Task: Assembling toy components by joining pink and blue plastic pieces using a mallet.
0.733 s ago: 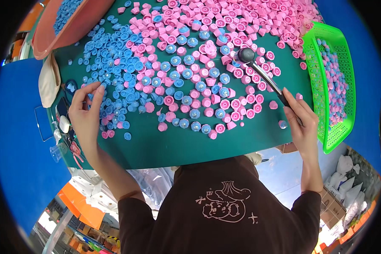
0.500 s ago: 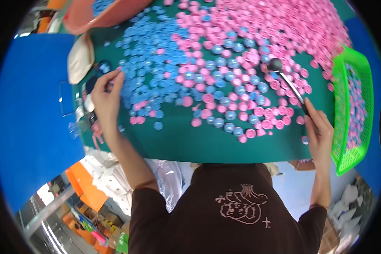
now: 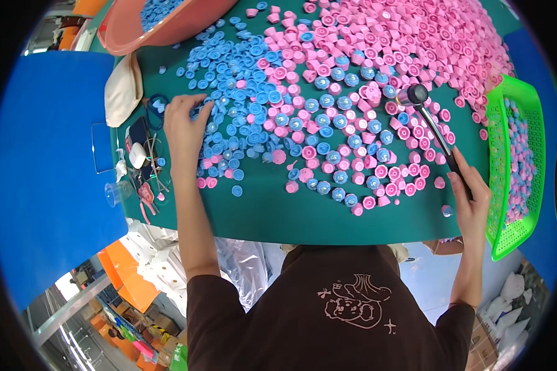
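My right hand (image 3: 474, 196) is wrapped round the dark grip of a small hammer (image 3: 435, 128). Its metal shaft slants up to a round black-faced head above some pink pieces. My left hand (image 3: 187, 120) sits at the left edge of a spread of small blue round caps (image 3: 226, 93), thumb and forefinger curved with a gap between them; blue shows in the gap, and I see nothing plainly gripped. In mid-table, pink cup-shaped pieces (image 3: 404, 133) stand loosely spaced, several topped with blue caps (image 3: 326, 101). A large heap of pink cups (image 3: 452, 43) covers the far right.
A green perforated basket (image 3: 496, 167) of pink and blue pieces stands at the right edge. An orange-pink basin (image 3: 185, 28) with blue caps is at the far left. A cream pouch (image 3: 122, 89), pliers (image 3: 146, 199) and a clear cup (image 3: 114, 194) lie left on the green table (image 3: 254, 216).
My left hand has moved right, onto the edge of the blue caps. The hammer stays in my right hand, its head slightly farther right. The whole view has shifted a little.
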